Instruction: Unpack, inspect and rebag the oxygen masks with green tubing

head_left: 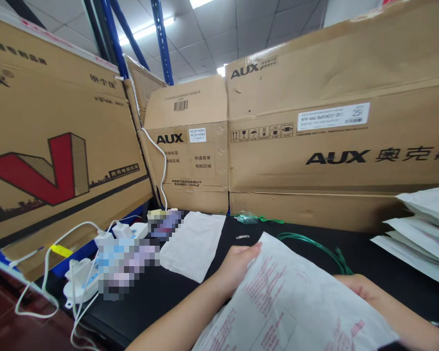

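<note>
A white paper pouch with red print [292, 302] lies tilted over the near edge of the black table [190, 292]. My left hand [237, 265] grips its upper left edge, fingers curled over the paper. My right hand [362, 287] sits behind the pouch's right edge; most of its fingers are hidden by the paper. A green tube [314, 246] curves across the table just beyond the pouch. A clear plastic mask piece [247, 218] lies at the back by the boxes.
Large AUX cardboard boxes [314, 146] wall in the back and left. A flat white bag [193, 243] lies at centre left. White chargers and cables [84, 273] crowd the table's left end. A stack of white pouches [420, 234] sits at right.
</note>
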Demonstrator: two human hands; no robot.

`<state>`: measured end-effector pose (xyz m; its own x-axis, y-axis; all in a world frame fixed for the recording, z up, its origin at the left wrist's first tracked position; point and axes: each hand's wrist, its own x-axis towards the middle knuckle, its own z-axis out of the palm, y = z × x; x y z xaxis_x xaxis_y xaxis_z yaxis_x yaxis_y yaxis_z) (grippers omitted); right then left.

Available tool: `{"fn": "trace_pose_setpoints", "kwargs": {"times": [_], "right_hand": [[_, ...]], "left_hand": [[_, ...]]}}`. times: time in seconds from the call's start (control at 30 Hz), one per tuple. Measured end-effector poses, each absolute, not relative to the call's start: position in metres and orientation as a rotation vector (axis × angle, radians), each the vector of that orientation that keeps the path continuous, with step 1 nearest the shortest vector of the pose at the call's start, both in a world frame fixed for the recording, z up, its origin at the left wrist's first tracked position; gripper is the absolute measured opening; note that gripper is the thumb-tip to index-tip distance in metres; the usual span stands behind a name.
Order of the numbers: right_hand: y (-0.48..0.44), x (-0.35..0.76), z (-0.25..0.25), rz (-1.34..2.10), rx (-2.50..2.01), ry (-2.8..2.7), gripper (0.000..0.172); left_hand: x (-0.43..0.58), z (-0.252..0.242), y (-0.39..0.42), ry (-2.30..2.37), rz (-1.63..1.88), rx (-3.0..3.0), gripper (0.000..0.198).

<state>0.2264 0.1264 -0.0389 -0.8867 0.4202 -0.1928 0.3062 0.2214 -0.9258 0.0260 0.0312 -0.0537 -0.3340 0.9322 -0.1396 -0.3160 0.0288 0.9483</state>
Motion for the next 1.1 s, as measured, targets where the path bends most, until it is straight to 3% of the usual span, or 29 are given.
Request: {"fn": "trace_pose_setpoints", "kwargs": {"times": [0.1,0.37,0.5,0.73,1.1], "right_hand": [[0.126,0.224,-0.045,1.808,-0.649,-2.456,0.023],[0.118,0.207,-0.051,1.735,-0.589,-1.876,0.040],[0.108,0.208,-0.050,1.647,-0.684,-2.059,0.028],[0.119,0.200,-0.066,1.617,-0.756,-1.942,0.032],[0.108,0.207,-0.065,1.391,-0.666,-2.206,0.020]], "left_hand": [[0.027,-0.053,0.029,1.286,1.433,0.736,0.047],[0.043,-0.062,0.026,1.300,1.264,0.789,0.047],[0.047,-0.071,0.028,1.332,1.288,0.797,0.049],[0.042,-0.075,0.032,1.368,1.373,0.787,0.051],[0.048,-0.078,0.029,1.346,1.336,0.792,0.052]]}}
